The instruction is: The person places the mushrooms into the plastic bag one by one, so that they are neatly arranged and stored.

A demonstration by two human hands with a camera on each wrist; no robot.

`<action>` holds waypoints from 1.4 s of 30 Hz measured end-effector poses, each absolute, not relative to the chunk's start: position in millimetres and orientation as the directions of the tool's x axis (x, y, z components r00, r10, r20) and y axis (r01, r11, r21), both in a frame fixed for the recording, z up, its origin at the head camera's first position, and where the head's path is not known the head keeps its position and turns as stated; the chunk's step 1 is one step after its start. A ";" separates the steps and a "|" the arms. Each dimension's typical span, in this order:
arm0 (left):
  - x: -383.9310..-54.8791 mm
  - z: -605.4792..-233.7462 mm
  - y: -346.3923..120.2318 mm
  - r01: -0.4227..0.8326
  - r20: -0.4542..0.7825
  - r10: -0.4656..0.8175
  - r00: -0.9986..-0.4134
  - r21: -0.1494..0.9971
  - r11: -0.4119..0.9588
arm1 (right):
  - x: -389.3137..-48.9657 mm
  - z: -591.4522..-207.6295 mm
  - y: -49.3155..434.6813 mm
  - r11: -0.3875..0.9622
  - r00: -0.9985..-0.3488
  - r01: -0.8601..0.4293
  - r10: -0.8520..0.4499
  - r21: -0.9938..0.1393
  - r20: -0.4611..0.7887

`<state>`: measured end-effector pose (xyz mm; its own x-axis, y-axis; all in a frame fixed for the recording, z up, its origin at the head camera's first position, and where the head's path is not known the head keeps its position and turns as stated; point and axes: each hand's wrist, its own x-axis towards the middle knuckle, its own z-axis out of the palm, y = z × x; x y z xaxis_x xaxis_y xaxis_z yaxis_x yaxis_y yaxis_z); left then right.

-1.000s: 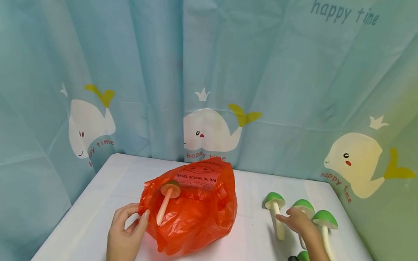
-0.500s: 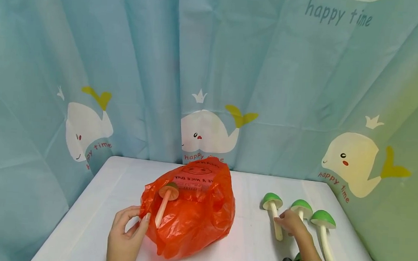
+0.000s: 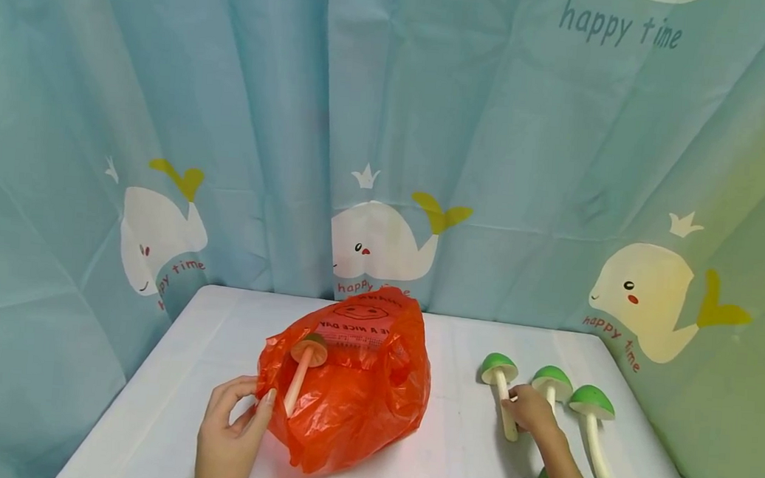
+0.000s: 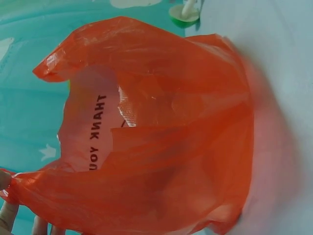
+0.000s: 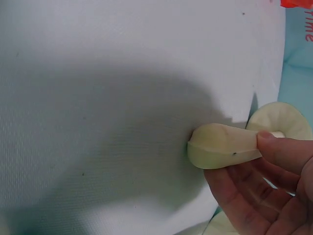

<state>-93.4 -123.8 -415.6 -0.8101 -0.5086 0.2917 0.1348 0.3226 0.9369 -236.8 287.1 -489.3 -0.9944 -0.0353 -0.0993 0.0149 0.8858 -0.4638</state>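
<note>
Mushroom [image 3: 498, 371], leftmost of five visible on the white table [image 3: 458, 392], some partly hidden: right hand [image 3: 533, 410] now pinches its stem [image 5: 220, 142], spread wider a second ago, so the grasp looks made. Left hand [image 3: 229, 428] pinches the edge of one red bag [image 3: 350, 422]; sixth mushroom [image 3: 308, 354] inside.

Six mushrooms [image 3: 592, 402] in view: one in bag [image 3: 357, 415], five outside, one mostly hidden. One bag, one table [image 3: 454, 451]. One left hand [image 3: 231, 428], one right hand [image 3: 532, 411]. Three whales [image 3: 382, 239].

Curtained-off spot (room type unclear), whale-print curtain [image 3: 523, 130], white table [image 3: 457, 429]
</note>
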 end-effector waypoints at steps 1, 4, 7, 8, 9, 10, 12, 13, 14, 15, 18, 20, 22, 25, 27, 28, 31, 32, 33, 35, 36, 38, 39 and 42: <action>-93.5 -415.8 -123.8 0.130 0.289 -0.512 -0.809 0.937 0.323 | -237.2 -489.1 286.7 0.894 -0.995 0.006 -0.039 -0.448 -0.091; -93.9 -416.6 -123.5 0.106 0.274 -0.524 -0.807 0.939 0.328 | -238.1 -488.7 285.3 0.910 -0.996 -0.015 -0.048 -0.414 -0.069; -93.8 -417.4 -124.0 0.091 0.265 -0.532 -0.804 0.939 0.332 | -238.8 -489.1 283.6 0.910 -0.997 -0.016 -0.046 -0.415 -0.063; -93.9 -417.5 -124.4 0.095 0.269 -0.532 -0.803 0.939 0.330 | -238.8 -489.0 283.0 0.908 -0.997 -0.014 -0.044 -0.418 -0.062; -93.9 -417.5 -125.0 0.100 0.273 -0.533 -0.801 0.939 0.330 | -239.2 -489.1 282.3 0.908 -0.997 -0.015 -0.044 -0.419 -0.061; -94.2 -417.3 -125.6 0.107 0.281 -0.533 -0.798 0.936 0.334 | -239.5 -488.9 281.5 0.906 -0.997 -0.013 -0.043 -0.422 -0.063; -94.9 -416.5 -126.8 0.121 0.297 -0.531 -0.794 0.932 0.341 | -240.4 -488.2 280.2 0.910 -0.997 -0.016 -0.045 -0.415 -0.060; -95.5 -416.0 -127.4 0.134 0.305 -0.529 -0.792 0.932 0.336 | -241.0 -487.6 279.6 0.914 -0.997 -0.019 -0.045 -0.406 -0.055; -96.0 -415.3 -127.6 0.138 0.307 -0.528 -0.792 0.932 0.335 | -241.4 -486.6 278.8 0.917 -0.998 -0.020 -0.045 -0.399 -0.053; -96.5 -414.7 -127.8 0.141 0.306 -0.527 -0.793 0.933 0.331 | -241.9 -485.7 278.1 0.921 -0.998 -0.023 -0.046 -0.390 -0.049; -97.5 -413.5 -127.7 0.137 0.296 -0.526 -0.797 0.938 0.319 | -242.7 -482.9 276.3 0.928 -0.998 -0.029 -0.046 -0.371 -0.037; -97.7 -413.4 -127.5 0.127 0.283 -0.530 -0.799 0.942 0.311 | -242.7 -481.7 275.3 0.928 -0.998 -0.030 -0.046 -0.372 -0.035; -97.6 -413.9 -127.7 0.108 0.271 -0.536 -0.800 0.943 0.315 | -241.8 -481.3 274.9 0.926 -0.998 -0.029 -0.045 -0.378 -0.033; -97.1 -415.2 -127.8 0.081 0.258 -0.544 -0.798 0.941 0.328 | -239.0 -482.5 275.0 0.926 -0.999 -0.030 -0.043 -0.376 -0.027; -96.9 -416.5 -128.1 0.083 0.256 -0.546 -0.797 0.943 0.321 | -236.3 -483.8 275.3 0.929 -0.999 -0.029 -0.036 -0.369 -0.014; -96.8 -417.2 -128.1 0.087 0.257 -0.547 -0.797 0.945 0.316 | -235.1 -484.8 275.6 0.931 -0.999 -0.033 -0.036 -0.364 -0.003; -96.7 -419.2 -127.8 0.097 0.259 -0.554 -0.791 0.948 0.304 | -231.6 -486.8 275.6 0.931 -0.999 -0.043 -0.035 -0.363 0.029; -96.9 -419.9 -127.8 0.104 0.259 -0.556 -0.790 0.950 0.295 | -230.5 -487.3 275.6 0.930 -0.998 -0.052 -0.037 -0.363 0.047; -96.8 -420.3 -127.5 0.104 0.259 -0.559 -0.788 0.950 0.294 | -229.2 -487.7 275.5 0.928 -0.997 -0.060 -0.038 -0.367 0.066; -97.1 -420.8 -126.9 0.114 0.266 -0.558 -0.786 0.950 0.292 | -226.2 -488.3 275.4 0.919 -0.996 -0.052 -0.019 -0.391 0.088; -97.2 -420.7 -126.6 0.115 0.266 -0.558 -0.786 0.950 0.291 | -224.5 -488.1 275.3 0.914 -0.996 -0.041 -0.004 -0.404 0.093; -97.5 -420.5 -126.0 0.117 0.265 -0.553 -0.790 0.950 0.289 | -220.9 -485.6 275.0 0.904 -0.994 -0.018 0.031 -0.428 0.108; -97.8 -420.3 -125.7 0.117 0.264 -0.551 -0.792 0.951 0.288 | -219.3 -482.9 274.1 0.895 -0.992 -0.004 0.051 -0.445 0.112; -98.9 -418.9 -125.5 0.103 0.254 -0.548 -0.797 0.951 0.291 | -217.9 -474.1 268.5 0.882 -0.980 -0.028 0.068 -0.470 0.186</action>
<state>-98.9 -125.5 -418.9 -0.7971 -0.5480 0.2536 0.1025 0.2911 0.9512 -217.9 268.5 -474.1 -0.9801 0.0683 0.1862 -0.0279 0.8822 -0.4701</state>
